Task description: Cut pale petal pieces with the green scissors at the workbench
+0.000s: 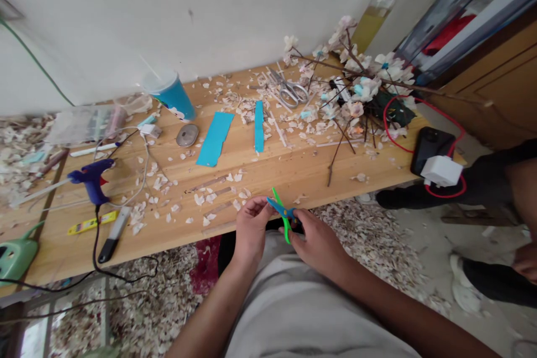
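Observation:
My right hand (316, 239) holds a pair of green-and-blue scissors (286, 213) by the handles, in front of my body at the table's near edge. The scissor blades are spread apart, pointing up and to the left. Close beside the blades, my left hand (253, 227) is closed in a pinch at the blue blade's tip. What it pinches is too small to make out. Beyond the hands lie a wide blue paper piece (215, 139) and a narrow blue paper strip (259, 127) with an uneven edge.
Metal scissors (289, 89), flowering branches (361, 84) and scattered petals lie toward the back. A blue cup (173, 98) and round lid (187, 135) stand left of the paper; a glue gun (93, 179) is farther left. At right are a phone (430, 148) and another person's leg (465, 182).

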Available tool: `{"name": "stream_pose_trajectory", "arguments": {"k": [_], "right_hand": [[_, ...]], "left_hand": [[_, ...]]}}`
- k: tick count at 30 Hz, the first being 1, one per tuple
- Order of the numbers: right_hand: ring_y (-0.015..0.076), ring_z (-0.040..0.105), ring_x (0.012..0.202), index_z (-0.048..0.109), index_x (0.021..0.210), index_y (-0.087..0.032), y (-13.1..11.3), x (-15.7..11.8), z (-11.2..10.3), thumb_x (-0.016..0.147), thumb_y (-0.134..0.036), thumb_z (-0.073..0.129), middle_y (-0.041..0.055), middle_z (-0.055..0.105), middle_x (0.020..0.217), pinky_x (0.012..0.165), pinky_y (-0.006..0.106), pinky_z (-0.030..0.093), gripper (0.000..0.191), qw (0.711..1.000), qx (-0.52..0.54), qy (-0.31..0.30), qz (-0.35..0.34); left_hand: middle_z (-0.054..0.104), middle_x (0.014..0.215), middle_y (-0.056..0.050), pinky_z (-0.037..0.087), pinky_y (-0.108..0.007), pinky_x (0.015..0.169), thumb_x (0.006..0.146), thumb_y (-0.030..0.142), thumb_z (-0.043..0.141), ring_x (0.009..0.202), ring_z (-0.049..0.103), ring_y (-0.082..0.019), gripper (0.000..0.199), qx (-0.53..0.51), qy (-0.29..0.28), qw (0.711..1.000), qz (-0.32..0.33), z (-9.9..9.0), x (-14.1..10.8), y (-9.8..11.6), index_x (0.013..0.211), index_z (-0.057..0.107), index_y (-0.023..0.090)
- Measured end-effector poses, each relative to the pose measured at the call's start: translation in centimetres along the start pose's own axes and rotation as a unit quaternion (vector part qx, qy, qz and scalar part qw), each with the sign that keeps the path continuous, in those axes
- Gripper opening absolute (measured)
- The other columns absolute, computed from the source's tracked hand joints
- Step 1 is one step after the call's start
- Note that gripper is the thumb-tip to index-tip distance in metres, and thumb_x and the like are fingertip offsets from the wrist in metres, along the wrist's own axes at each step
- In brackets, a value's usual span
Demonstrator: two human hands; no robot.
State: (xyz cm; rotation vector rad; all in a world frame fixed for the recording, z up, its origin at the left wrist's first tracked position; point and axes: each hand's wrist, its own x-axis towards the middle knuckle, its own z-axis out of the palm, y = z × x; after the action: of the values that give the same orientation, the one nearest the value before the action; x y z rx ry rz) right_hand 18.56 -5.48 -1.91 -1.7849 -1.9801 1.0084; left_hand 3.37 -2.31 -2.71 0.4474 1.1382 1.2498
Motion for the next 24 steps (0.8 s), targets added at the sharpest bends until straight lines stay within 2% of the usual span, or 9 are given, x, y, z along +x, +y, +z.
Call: {"name": "stream_pose_trajectory", "arguments": {"k": [15, 19, 24], "right_hand": [[0.0228, 0.061, 0.095, 0.059, 0.1, -0.019, 0.2, 0.0, 0.1, 0.091, -0.033, 0.054, 0.0068, 0.066, 0.101, 0.081, 0.031, 0.044, 0.017, 1.0, -0.011, 0.021, -0.02], [0.0235, 0.06, 0.095, 0.059, 0.101, -0.019, 0.2, 0.1, -0.2, 0.09, -0.03, 0.055, 0.0075, 0.066, 0.102, 0.081, 0.032, 0.043, 0.016, 0.999, -0.029, 0.021, -0.021], [0.0241, 0.06, 0.095, 0.059, 0.099, -0.018, 0.2, 0.1, -0.7, 0.09, -0.03, 0.054, 0.0085, 0.066, 0.101, 0.08, 0.032, 0.043, 0.016, 0.999, -0.049, -0.001, -0.013]], "left_hand": [[0.072, 0.074, -0.002, 0.05, -0.024, 0.071, 0.066, 0.029, 0.084, 0.068, 0.062, -0.012, 0.02, -0.004, -0.004, 1.0, -0.011, -0.2, -0.1, 0.2, 0.079, 0.076, 0.017], [0.073, 0.076, -0.003, 0.05, -0.025, 0.074, 0.068, 0.031, 0.082, 0.07, 0.063, -0.013, 0.021, 0.033, -0.008, 0.999, -0.008, -0.5, -0.2, 0.4, 0.083, 0.076, 0.016], [0.072, 0.071, -0.003, 0.049, -0.024, 0.07, 0.068, 0.031, 0.082, 0.066, 0.062, -0.013, 0.02, 0.093, -0.029, 0.995, -0.007, -0.9, 0.0, 0.9, 0.081, 0.076, 0.016]]}}
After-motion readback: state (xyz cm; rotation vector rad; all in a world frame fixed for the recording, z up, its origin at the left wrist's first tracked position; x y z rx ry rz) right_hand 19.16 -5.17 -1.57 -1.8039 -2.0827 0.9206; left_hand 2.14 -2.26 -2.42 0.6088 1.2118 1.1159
